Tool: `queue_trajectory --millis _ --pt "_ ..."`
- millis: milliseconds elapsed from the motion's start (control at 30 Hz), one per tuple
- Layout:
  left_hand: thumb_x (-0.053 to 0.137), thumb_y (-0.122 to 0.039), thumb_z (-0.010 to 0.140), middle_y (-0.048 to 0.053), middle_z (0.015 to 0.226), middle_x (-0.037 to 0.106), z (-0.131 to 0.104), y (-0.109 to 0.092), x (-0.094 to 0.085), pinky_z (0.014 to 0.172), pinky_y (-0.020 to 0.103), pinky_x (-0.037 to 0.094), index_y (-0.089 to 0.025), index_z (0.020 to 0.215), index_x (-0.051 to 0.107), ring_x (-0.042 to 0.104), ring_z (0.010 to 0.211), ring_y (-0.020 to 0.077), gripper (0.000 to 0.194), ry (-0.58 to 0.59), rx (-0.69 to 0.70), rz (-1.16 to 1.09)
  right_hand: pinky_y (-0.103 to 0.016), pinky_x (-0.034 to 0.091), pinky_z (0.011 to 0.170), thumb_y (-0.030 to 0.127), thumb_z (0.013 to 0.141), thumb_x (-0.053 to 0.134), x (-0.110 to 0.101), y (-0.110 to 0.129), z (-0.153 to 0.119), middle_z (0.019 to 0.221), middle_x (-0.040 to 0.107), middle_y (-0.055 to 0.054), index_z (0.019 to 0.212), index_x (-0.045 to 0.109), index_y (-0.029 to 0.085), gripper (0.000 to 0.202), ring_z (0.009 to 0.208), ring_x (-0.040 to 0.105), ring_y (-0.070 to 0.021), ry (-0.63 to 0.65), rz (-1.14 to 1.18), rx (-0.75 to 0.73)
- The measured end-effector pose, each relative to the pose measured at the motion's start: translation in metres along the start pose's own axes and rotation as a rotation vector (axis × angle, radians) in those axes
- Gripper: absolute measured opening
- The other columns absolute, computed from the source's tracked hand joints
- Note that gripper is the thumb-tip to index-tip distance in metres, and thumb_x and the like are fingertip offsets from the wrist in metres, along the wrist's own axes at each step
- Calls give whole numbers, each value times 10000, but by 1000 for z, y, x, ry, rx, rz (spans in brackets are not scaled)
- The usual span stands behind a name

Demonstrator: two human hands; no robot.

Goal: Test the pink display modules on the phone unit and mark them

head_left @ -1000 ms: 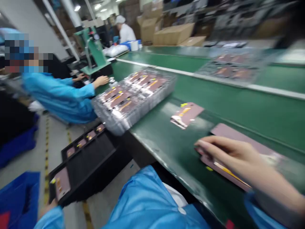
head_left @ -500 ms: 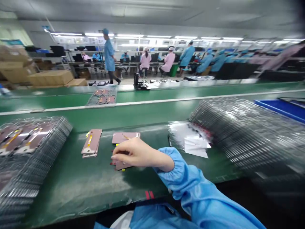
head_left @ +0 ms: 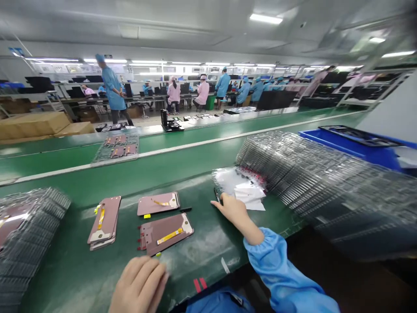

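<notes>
"What is largest?"

"A green bench (head_left: pixel 208 239) crosses the whole frame. A stack of clear trays, the right stack (head_left: pixel 293 174), fills the right side. The left stack (head_left: pixel 39 243), also trays, is cut off at the lower left. A blue bin (head_left: pixel 342 145) sits beyond the right stack."

"And the hands?"

"The left hand (head_left: pixel 138 282) is at bottom, left of centre: palm down, fingers bent and side by side. Its underside is hidden, so I cannot tell whether it pinches anything. The right hand (head_left: pixel 236 213), right of centre, has its thumb apart from its fingers."

"Smaller things?"

"Pinkish panels lie in three overlapping groups left of centre: left panels (head_left: pixel 109 217), upper panels (head_left: pixel 146 204) and lower panels (head_left: pixel 156 230), the last just above the left hand. White papers (head_left: pixel 249 193) lie beyond the right hand. Smallest is a black pen (head_left: pixel 216 194), at the papers' left edge, by the right fingertips; I cannot tell whether they grip it."

"What could go wrong?"

"A careless nudge from the left hand might slide the lower panels apart and snag their orange ribbon. Pressing one end of the pen could roll it away. A sleeve bump might shift the right stack, which leans."
</notes>
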State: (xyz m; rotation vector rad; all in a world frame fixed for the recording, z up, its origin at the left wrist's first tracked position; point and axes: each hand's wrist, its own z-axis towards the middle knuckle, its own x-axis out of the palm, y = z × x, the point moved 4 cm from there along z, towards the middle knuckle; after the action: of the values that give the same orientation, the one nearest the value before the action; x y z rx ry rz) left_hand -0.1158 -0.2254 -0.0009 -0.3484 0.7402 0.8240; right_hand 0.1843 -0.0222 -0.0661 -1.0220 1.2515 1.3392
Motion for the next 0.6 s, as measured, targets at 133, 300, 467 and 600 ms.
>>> queue_trajectory --millis 133,300,467,600 --pt "474 -192 962 57 883 680 69 15 63 740 353 499 -176 988 661 587 826 212 190 360 -31 -14 -283 427 623 245 972 513 13 7 -2 875 702 -121 904 608 146 153 790 691 -251 -82 25 -45" --pt "493 -185 947 98 1001 671 113 43 132 829 421 487 -154 1014 692 566 982 280 213 730 -106 126 -291 464 716 213 1001 459 14 8 -6 937 684 -88 961 596 164 151 892 661 -232 -185 134 -183" --pt "548 -159 908 111 938 687 136 52 170 820 425 483 -134 873 719 581 975 301 176 796 -44 144 -290 498 765 140 974 490 14 4 -10 922 670 -55 987 579 179 98 878 645 -204 -262 257 -285" --pt "507 -113 914 116 929 692 142 56 177 814 437 484 -125 891 709 592 934 299 203 800 -11 134 -298 519 771 129 968 484 11 1 -9 911 645 -52 1010 576 184 115 869 632 -202 -327 319 -284"
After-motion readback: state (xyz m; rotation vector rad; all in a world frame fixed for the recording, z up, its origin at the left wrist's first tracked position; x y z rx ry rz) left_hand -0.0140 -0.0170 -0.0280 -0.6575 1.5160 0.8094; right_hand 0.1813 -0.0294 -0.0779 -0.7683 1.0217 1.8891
